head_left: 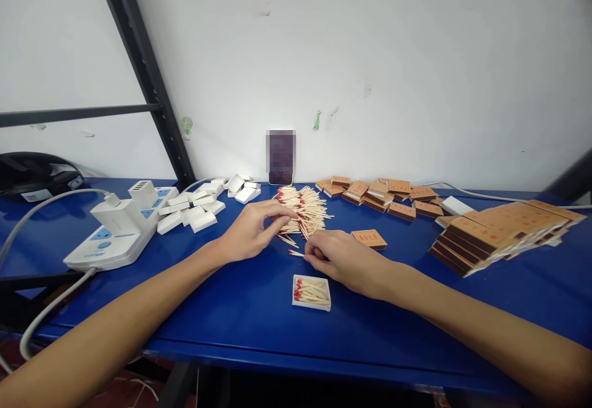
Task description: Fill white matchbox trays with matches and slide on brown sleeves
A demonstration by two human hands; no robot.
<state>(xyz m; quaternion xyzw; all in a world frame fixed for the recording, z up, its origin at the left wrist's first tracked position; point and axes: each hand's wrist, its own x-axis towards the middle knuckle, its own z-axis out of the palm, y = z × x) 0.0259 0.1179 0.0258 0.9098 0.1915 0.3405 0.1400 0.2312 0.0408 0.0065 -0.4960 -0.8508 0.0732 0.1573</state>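
Note:
My left hand [252, 229] reaches in from the left, thumb and forefinger drawn together on matches at the near edge of a loose heap of red-tipped matches [311, 208]. Just right of it, my right hand [340, 257] is low over the blue table, fingers curled and pinched on matches whose red heads stick out to the left. Nearer to me lies a white matchbox tray [311, 306], partly filled with matches, their heads mostly to the left. Behind my right hand an orange matchbox sleeve [369, 239] lies flat.
White matchbox trays [203, 221] are scattered on the left, beside a power strip [115, 254] with plugs and cables. Orange sleeves [401, 211] lie at the back right; a stack of sleeves [490, 235] leans farther right. A dark-screened device [281, 158] stands against the wall.

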